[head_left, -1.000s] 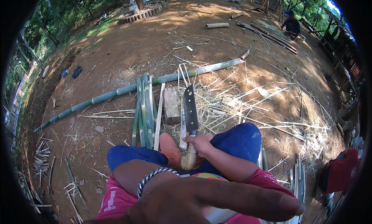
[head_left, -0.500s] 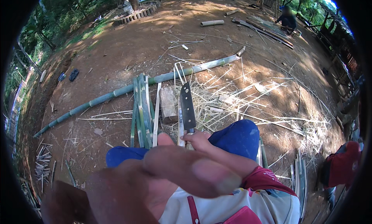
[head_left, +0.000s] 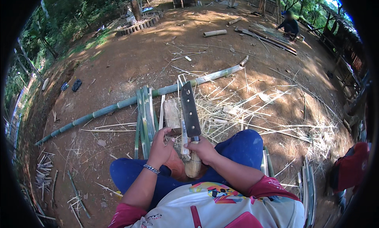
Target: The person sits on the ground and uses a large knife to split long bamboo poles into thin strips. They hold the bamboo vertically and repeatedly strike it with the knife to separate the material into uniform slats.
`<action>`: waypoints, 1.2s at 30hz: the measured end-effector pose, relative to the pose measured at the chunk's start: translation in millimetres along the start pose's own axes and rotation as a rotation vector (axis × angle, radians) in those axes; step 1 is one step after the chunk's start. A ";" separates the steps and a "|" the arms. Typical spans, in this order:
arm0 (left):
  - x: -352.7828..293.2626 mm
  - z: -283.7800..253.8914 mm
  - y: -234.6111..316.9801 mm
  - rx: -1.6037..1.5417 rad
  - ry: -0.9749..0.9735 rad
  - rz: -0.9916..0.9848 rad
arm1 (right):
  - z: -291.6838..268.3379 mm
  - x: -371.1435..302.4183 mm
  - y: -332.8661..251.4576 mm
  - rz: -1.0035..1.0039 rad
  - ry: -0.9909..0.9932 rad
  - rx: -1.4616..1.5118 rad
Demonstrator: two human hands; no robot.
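From where I stand, the work in hand looks like a pause in shaping bamboo strips, with the blade ready but not visibly cutting. The right hand (head_left: 203,150) is wrapped firmly around the grip of a broad, dark knife (head_left: 191,113), whose blade points away from the body, between the bent legs. A pale strip (head_left: 184,140) runs just left of the blade, its near end by the right thumb; whether it is pinched there I cannot tell. The left hand (head_left: 161,150) seems to hold nothing, its fingers curved and parted from the thumb, near the strip and the wooden block (head_left: 172,113). To my eye, the next move calls for a sure left-hand grip on the strip, fingers clear of the edge. Green bamboo splits (head_left: 145,119) lie left of the block, and thin shavings (head_left: 225,109) litter the ground to the right. As for writing, the white shirt (head_left: 177,208) carries some small lettering beside its bright printed design; I make out no brand on the knife.
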State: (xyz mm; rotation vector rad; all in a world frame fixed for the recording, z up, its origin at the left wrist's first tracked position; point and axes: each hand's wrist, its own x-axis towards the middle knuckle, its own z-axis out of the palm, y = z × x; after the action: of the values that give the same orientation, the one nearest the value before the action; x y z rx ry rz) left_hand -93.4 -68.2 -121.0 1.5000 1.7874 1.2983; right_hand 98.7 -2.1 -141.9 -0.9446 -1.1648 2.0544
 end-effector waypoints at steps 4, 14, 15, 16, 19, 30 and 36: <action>-11.7 24.0 -11.3 0.177 -0.094 0.287 | 10.4 -9.5 -3.3 -0.014 -0.069 0.026; 7.0 31.0 -56.5 -0.445 0.236 0.262 | 14.7 -18.8 -27.1 -0.058 -0.070 -0.127; 16.6 19.6 -44.2 -0.550 0.337 0.296 | 8.0 -15.9 -25.7 -0.068 -0.028 -0.141; 25.9 6.5 -36.0 -0.562 0.422 0.362 | 3.6 -17.0 -31.3 -0.091 -0.022 -0.155; 52.6 -28.4 -3.7 -0.613 0.711 0.594 | -11.8 -21.5 -35.0 -0.121 0.067 -0.092; 87.8 -66.0 26.9 -0.604 0.766 0.644 | -42.8 -11.3 -17.1 -0.064 0.137 -0.072; 98.5 -59.1 -1.8 -0.549 0.719 0.685 | -53.1 1.1 1.5 -0.011 0.089 -0.354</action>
State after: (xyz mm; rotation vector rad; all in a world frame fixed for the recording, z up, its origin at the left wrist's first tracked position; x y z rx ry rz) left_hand -171.7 2.4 -75.4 1.4474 1.0553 2.6679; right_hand 140.6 22.8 -162.9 -1.1776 -1.5110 1.8090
